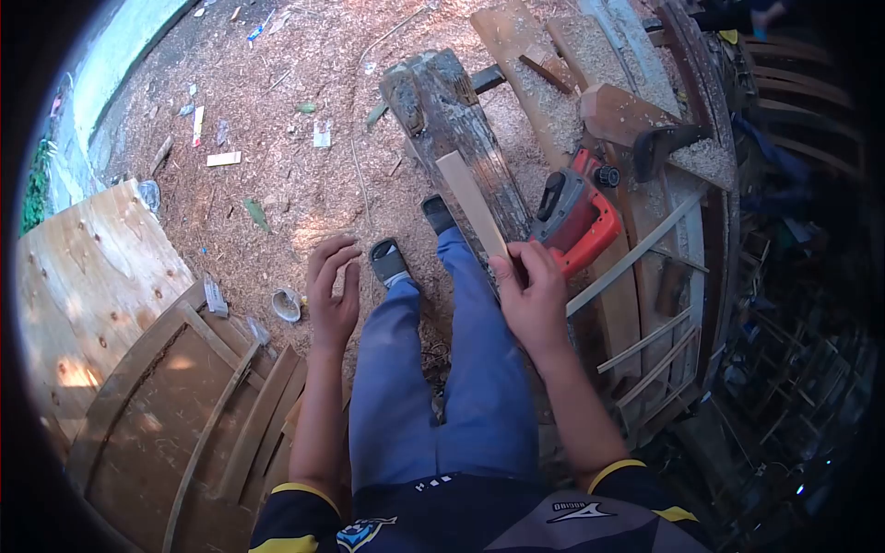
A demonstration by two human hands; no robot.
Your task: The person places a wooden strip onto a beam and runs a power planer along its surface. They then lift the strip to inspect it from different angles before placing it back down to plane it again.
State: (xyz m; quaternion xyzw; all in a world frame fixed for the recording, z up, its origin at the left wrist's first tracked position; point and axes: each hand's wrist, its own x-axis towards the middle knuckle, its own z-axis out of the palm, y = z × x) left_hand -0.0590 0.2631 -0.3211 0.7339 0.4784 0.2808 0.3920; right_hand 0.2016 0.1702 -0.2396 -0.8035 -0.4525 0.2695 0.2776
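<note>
My right hand (533,300) is closed around the near end of a narrow, flat wooden strip (472,205). The strip points away from me, along a weathered wooden beam (461,129). To the right of this hand lies a red and grey electric hand planer (579,212), its red handle close to my fingers. My left hand (334,290) hangs in the air left of my legs, fingers apart and slightly curled, holding nothing. Wood shavings cover the ground beneath it.
A plywood sheet (101,286) and curved wooden frame pieces (194,396) lie at the left. A wooden mallet-like block (627,115) and shaving-covered boards (525,64) sit at the upper right. Thin strips (636,253) lie on the right. A white cup-like item (287,304) rests on the shavings.
</note>
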